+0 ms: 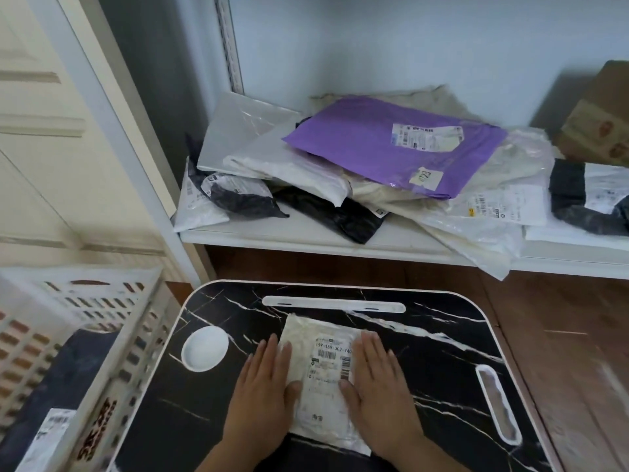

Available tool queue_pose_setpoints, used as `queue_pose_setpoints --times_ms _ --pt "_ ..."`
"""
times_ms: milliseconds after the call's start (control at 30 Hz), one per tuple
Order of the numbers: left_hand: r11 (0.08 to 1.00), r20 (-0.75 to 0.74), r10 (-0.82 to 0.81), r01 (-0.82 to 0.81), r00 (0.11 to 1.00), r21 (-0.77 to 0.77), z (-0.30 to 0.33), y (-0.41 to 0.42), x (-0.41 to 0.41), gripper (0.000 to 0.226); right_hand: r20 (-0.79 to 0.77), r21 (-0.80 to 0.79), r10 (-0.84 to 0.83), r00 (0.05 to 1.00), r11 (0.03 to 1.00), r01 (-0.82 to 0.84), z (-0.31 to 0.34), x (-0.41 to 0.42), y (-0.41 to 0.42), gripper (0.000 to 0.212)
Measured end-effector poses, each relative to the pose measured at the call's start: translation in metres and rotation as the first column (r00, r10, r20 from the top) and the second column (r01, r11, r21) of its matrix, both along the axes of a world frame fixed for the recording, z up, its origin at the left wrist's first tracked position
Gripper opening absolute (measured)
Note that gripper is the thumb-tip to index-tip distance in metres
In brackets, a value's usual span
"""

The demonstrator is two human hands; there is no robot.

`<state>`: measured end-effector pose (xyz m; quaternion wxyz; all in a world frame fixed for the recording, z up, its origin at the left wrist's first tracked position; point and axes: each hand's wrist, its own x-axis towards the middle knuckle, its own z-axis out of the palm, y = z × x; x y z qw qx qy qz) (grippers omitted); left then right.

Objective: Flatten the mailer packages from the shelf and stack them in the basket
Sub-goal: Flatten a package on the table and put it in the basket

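Note:
A small white mailer [323, 373] with a barcode label lies flat on the black marble-pattern lap table [425, 352]. My left hand [263, 386] presses palm-down on the mailer's left edge, fingers together and flat. On its right edge my right hand [377, 386] presses the same way. Behind the table, the white shelf [306, 238] carries a pile of mailers: a purple one [391, 144] on top, black ones [238, 195], grey and white ones. The white slotted basket [112, 301] stands at the left with a dark mailer [68, 376] inside.
A brown cardboard box [602, 131] sits at the shelf's right end, with a black mailer [585, 202] in front of it. The table has a round white cup recess [205, 349] and a side handle slot [498, 403]. A cream door is at the left; wooden floor lies to the right.

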<state>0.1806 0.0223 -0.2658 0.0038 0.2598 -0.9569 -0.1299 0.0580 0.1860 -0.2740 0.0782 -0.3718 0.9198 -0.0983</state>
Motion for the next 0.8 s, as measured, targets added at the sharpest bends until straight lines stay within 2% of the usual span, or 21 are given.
queue_pose_setpoints --times_ms 133,267,433,667,800 --pt "0.996 0.076 -0.056 0.05 0.996 0.075 -0.023 0.0 -0.003 0.068 -0.067 0.072 0.089 0.994 0.994 -0.084 -0.018 0.006 -0.014 0.091" --pt "0.995 -0.038 -0.075 0.072 0.996 -0.065 -0.033 0.003 -0.008 0.071 -0.087 0.103 0.127 0.988 0.988 -0.118 -0.025 0.004 -0.018 0.108" --pt "0.994 -0.073 -0.075 0.069 0.995 -0.085 -0.039 0.005 -0.01 0.066 -0.119 0.094 0.182 0.976 0.981 -0.171 -0.028 0.001 -0.023 0.097" --pt "0.993 -0.013 -0.085 0.083 0.996 -0.084 -0.027 0.007 -0.017 0.058 -0.081 0.15 0.157 0.984 0.978 -0.143 -0.02 0.001 -0.029 0.083" --pt "0.973 -0.012 -0.155 0.151 0.988 -0.174 -0.021 -0.004 -0.025 0.052 -0.14 0.097 0.214 0.967 0.975 -0.201 -0.018 -0.003 -0.037 0.08"
